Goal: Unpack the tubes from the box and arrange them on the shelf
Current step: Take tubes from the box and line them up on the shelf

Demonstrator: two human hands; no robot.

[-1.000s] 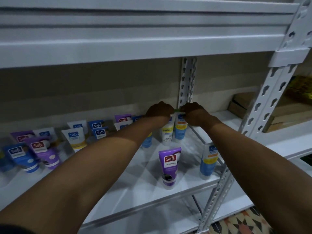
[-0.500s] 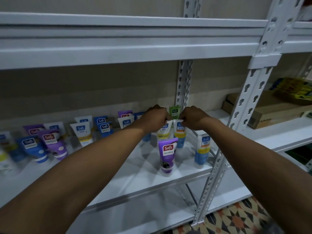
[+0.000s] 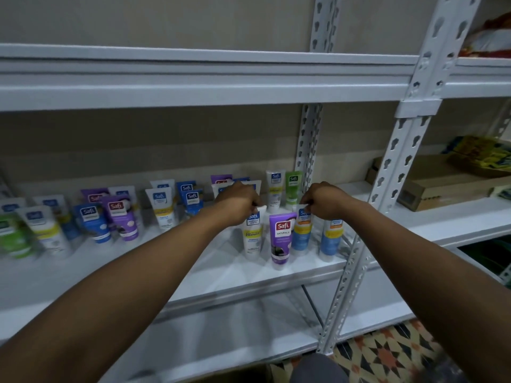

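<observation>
The left hand (image 3: 240, 202) pinches the top of the upright white-and-yellow tube (image 3: 253, 235), the right hand (image 3: 324, 200) the blue-and-orange tube (image 3: 302, 233), with the purple tube (image 3: 282, 239) between them.

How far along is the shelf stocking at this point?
Done: many tubes already stand on the shelf. In hand: the left hand pinches the top of a white-and-yellow tube, the right hand a blue-and-orange tube, both standing near the front. Left: unclear; no supply of unshelved tubes is in view.
</observation>
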